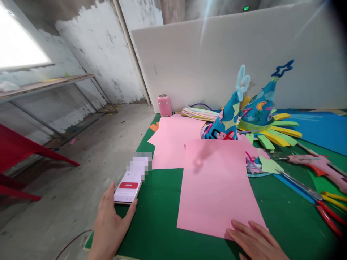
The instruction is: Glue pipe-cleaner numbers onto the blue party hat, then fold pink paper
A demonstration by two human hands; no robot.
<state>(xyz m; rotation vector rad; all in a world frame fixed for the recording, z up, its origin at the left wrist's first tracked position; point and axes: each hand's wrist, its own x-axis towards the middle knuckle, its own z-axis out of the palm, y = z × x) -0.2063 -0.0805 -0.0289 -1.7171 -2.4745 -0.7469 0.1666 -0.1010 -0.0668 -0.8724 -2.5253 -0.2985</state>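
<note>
My left hand (114, 216) has thumb and fingers on opposite edges of a smartphone (127, 193), near the table's left edge. The phone's screen is lit, with a red button on it; its upper part is blurred out. A sheet of pink paper (217, 184) lies in front of me. On its lower right corner rests my right hand (255, 236), fingers stretched out and nearly flat. Behind this sheet is more pink paper (169, 144). Two decorated blue cone hats, a nearer one (223, 121) and a farther one (261, 104), stand beyond, topped with bent pipe cleaners.
At right on the green table (159, 206) lie scissors (306, 189) and a pink glue gun (317, 162). A pink cylinder (164, 105) and a bundle of paper strips (200, 113) sit at the back, before a white board (230, 54). A red chair (24, 155) stands left.
</note>
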